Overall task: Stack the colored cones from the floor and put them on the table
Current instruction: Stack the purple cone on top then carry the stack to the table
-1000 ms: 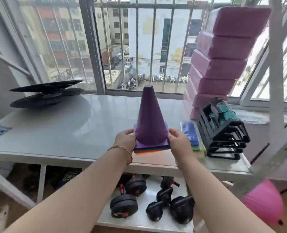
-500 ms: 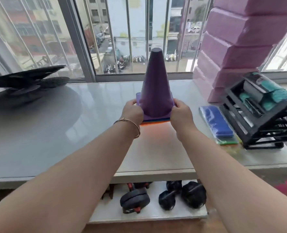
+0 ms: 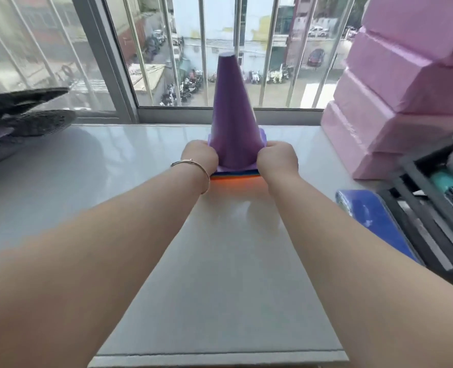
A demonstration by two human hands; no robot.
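A stack of cones (image 3: 233,115) stands upright toward the back of the grey table (image 3: 113,187). The top cone is purple, and coloured base edges down to orange show beneath it. The stack's base sits at or just above the tabletop; I cannot tell if it touches. My left hand (image 3: 200,155) grips the left side of the base. My right hand (image 3: 278,158) grips the right side. Both arms reach straight out over the table.
Pink foam blocks (image 3: 395,96) are piled at the right by the window. A black rack (image 3: 438,208) and a blue pack (image 3: 371,216) lie at the right. Black discs (image 3: 26,112) rest at the far left. A barred window (image 3: 204,49) runs behind the table.
Both hands have carried the cone stack from the table's front edge farther back toward the window. My view has moved closer over the table.
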